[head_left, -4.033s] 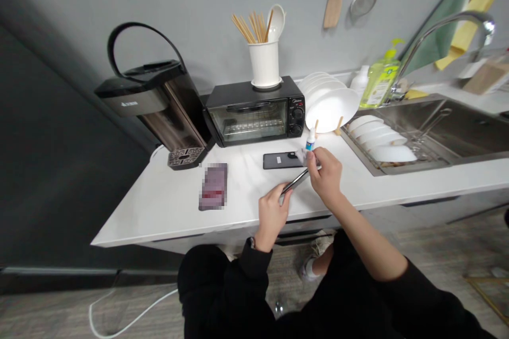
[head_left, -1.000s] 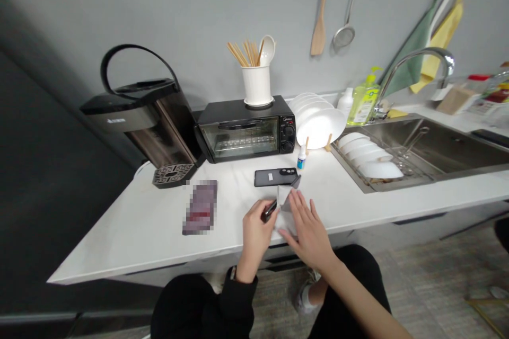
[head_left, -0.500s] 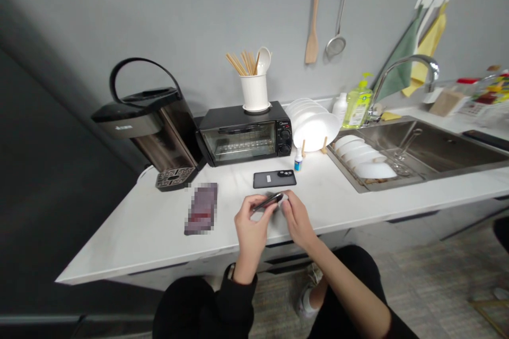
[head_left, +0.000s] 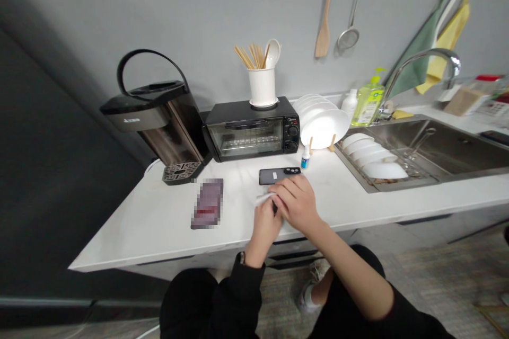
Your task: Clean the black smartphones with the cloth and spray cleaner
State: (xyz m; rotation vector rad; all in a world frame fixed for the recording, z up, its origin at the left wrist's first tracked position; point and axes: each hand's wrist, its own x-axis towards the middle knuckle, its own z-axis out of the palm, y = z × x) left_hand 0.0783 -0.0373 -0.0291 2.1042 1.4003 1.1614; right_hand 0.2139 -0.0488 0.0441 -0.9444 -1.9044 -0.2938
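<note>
Over the counter, my left hand (head_left: 267, 225) is closed around a slim dark phone (head_left: 274, 207), mostly hidden by my fingers. My right hand (head_left: 296, 202) lies across the top of it, fingers bent over a white wipe (head_left: 263, 198) whose edge sticks out to the left. Just beyond my hands is a dark phone case with camera cutouts (head_left: 268, 176), partly covered by my right hand. A small white spray bottle with a blue label (head_left: 305, 159) stands past its right end. To the left lies a flat purple item (head_left: 209, 204), blurred out by pixelation.
A water dispenser (head_left: 175, 132) stands at the left, beside a black toaster oven (head_left: 250, 135) bearing a white utensil holder (head_left: 262, 86). White plates (head_left: 324, 126) lean in a rack. Right of them is the sink (head_left: 445, 140) with bowls (head_left: 371, 156). The counter's front edge is near my knees.
My right hand has moved from the phone's right end to over its top, bringing the white wipe across it. The phone is now mostly covered. The whole view has shifted slightly.
</note>
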